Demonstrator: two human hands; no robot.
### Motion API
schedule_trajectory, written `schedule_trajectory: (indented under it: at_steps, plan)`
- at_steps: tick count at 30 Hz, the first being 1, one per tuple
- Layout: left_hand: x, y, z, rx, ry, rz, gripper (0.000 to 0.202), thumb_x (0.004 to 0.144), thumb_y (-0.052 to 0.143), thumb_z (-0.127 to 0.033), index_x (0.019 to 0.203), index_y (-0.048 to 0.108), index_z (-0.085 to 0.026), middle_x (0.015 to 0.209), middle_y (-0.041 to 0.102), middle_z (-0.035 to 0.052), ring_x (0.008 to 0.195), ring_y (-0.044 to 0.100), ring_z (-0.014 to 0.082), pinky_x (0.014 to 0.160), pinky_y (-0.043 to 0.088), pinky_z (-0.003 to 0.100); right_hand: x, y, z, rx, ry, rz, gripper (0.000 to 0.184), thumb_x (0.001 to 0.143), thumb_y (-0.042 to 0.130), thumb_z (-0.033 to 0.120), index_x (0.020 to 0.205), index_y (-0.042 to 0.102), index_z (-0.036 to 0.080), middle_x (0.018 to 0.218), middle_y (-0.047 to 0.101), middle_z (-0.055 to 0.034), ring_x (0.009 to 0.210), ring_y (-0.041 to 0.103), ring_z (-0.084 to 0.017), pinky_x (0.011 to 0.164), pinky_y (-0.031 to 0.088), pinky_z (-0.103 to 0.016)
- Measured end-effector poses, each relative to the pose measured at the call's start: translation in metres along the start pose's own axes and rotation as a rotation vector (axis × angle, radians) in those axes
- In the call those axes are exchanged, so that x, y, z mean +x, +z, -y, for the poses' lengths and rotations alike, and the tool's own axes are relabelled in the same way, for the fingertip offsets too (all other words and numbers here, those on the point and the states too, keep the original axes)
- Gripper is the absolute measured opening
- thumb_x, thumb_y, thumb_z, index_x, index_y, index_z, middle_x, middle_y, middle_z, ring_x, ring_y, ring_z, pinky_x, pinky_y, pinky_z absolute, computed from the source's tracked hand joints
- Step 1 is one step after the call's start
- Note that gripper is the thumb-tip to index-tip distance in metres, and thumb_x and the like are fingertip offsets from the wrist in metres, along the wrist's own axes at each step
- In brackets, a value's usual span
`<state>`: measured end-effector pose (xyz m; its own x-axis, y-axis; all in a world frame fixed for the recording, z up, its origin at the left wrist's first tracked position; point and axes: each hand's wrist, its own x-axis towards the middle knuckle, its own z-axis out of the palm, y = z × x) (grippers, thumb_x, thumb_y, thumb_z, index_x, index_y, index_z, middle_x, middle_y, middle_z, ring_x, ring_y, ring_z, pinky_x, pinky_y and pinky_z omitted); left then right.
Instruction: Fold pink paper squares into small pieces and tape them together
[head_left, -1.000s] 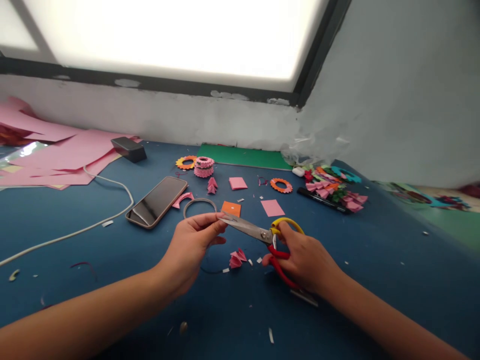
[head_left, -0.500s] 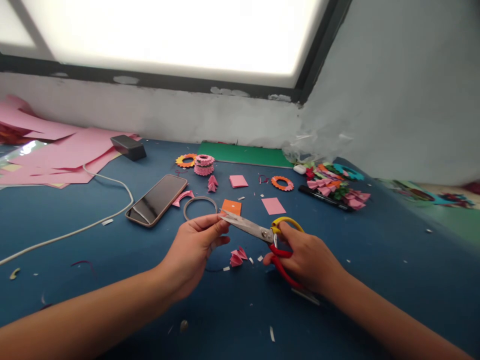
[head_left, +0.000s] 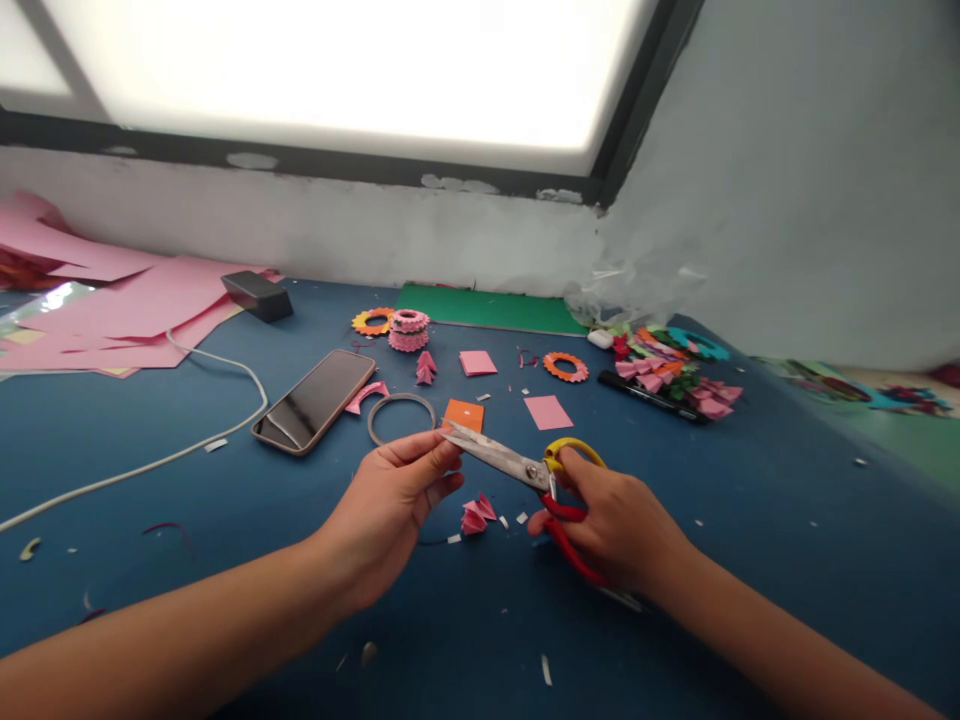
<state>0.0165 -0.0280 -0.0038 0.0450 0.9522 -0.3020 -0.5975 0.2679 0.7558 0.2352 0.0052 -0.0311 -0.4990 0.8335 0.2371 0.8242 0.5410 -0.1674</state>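
Note:
My right hand (head_left: pixel 619 515) is wrapped round the yellow and red handles of a pair of scissors (head_left: pixel 499 458). Its blades point left and look nearly closed. At the blade tips, the thumb and fingers of my left hand (head_left: pixel 397 500) are pinched together; what lies between them is too small or hidden to name. Just behind the tips lies an orange paper square (head_left: pixel 466 413), partly covered. A grey ring (head_left: pixel 401 398) rests behind my left hand. Below the blades sits a folded pink paper piece (head_left: pixel 477 515) among white scraps.
A phone (head_left: pixel 315 402), a white cable (head_left: pixel 150 462) and pink sheets (head_left: pixel 135 305) with a black box (head_left: pixel 257 295) lie left. Behind are toothed paper rings (head_left: pixel 565 367), pink squares (head_left: pixel 548 412) and a green board (head_left: pixel 487 308). A black marker (head_left: pixel 651 397) and paper flowers (head_left: pixel 652 370) lie right.
Almost nothing differs. Both hands and the scissors have stayed at the same spot, with only a very slight shift in the view.

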Motion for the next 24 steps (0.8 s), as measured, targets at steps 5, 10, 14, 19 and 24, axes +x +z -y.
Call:
schedule_trajectory:
  at_steps: [5,10,14,19,24]
  plan:
    - [0.0011,0.0018,0.0001,0.025,0.002,-0.031,0.016,0.060,0.082,-0.018,0.073,0.074,-0.014,0.071,0.067,-0.0007,0.068,0.057,0.0070,0.066,0.048,0.017,-0.0007,0.0003,0.0002,-0.013,0.004,0.006,0.032,0.082,0.048,0.055,0.077,0.041,0.024,0.064,0.064,-0.0011,0.052,0.062,-0.021,0.045,0.035,-0.028]
    - [0.0018,0.0008,0.0012,0.018,-0.015,-0.035,0.015,0.059,0.082,-0.018,0.072,0.074,-0.014,0.069,0.067,-0.0006,0.067,0.057,0.0072,0.067,0.047,0.017,-0.0017,0.0022,0.0000,-0.023,-0.011,0.000,0.036,0.083,0.043,0.059,0.077,0.043,0.024,0.062,0.064,-0.0017,0.051,0.062,-0.021,0.044,0.035,-0.028]
    - [0.0022,-0.0003,0.0012,0.005,-0.022,-0.022,0.014,0.062,0.081,-0.018,0.073,0.074,-0.014,0.069,0.066,-0.0011,0.067,0.056,0.0064,0.067,0.047,0.016,-0.0023,0.0027,0.0006,-0.046,-0.024,-0.011,0.039,0.085,0.038,0.060,0.077,0.044,0.023,0.060,0.063,-0.0018,0.050,0.062,-0.022,0.044,0.034,-0.028]
    - [0.0023,0.0001,0.0014,-0.003,-0.026,-0.021,0.014,0.062,0.081,-0.017,0.073,0.074,-0.014,0.069,0.066,-0.0017,0.066,0.056,0.0060,0.066,0.047,0.016,-0.0019,0.0014,0.0016,-0.096,-0.047,-0.051,0.041,0.087,0.034,0.060,0.076,0.046,0.022,0.057,0.063,-0.0024,0.049,0.063,-0.023,0.043,0.033,-0.028]
    - [0.0026,-0.0007,0.0028,-0.012,-0.025,-0.018,0.012,0.063,0.080,-0.016,0.071,0.073,-0.014,0.068,0.065,-0.0025,0.067,0.056,0.0060,0.066,0.047,0.016,-0.0021,0.0000,0.0015,-0.129,-0.067,-0.098,0.043,0.087,0.033,0.059,0.076,0.049,0.022,0.057,0.064,-0.0029,0.049,0.064,-0.022,0.043,0.033,-0.027]
